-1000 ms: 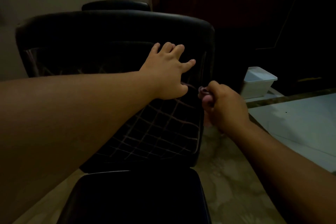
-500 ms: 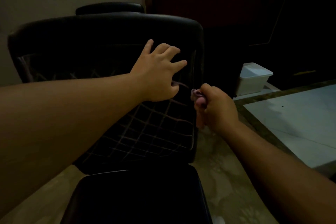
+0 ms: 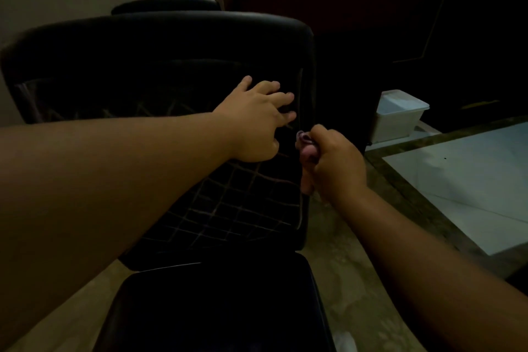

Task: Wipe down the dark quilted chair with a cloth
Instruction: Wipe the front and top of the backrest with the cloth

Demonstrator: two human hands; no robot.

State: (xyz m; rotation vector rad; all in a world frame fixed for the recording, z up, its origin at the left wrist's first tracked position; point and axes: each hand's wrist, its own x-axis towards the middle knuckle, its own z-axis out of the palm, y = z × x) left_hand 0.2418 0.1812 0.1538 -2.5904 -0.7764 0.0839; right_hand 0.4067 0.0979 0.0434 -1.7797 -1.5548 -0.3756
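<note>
Looking down at the chair [image 3: 160,46], I see its quilted back panel facing me, the stitched squares catching a little light. My left hand [image 3: 257,123] lies flat on that panel, fingers spread and straight, pressing near its right edge. My right hand [image 3: 334,163] is curled tight around a small bunched cloth [image 3: 305,148] — pinkish, poking out above and below the fist — held just beside the chair's right edge. A white lidded box [image 3: 400,114] sits on the floor further right, near a pale tabletop [image 3: 471,180].
</note>
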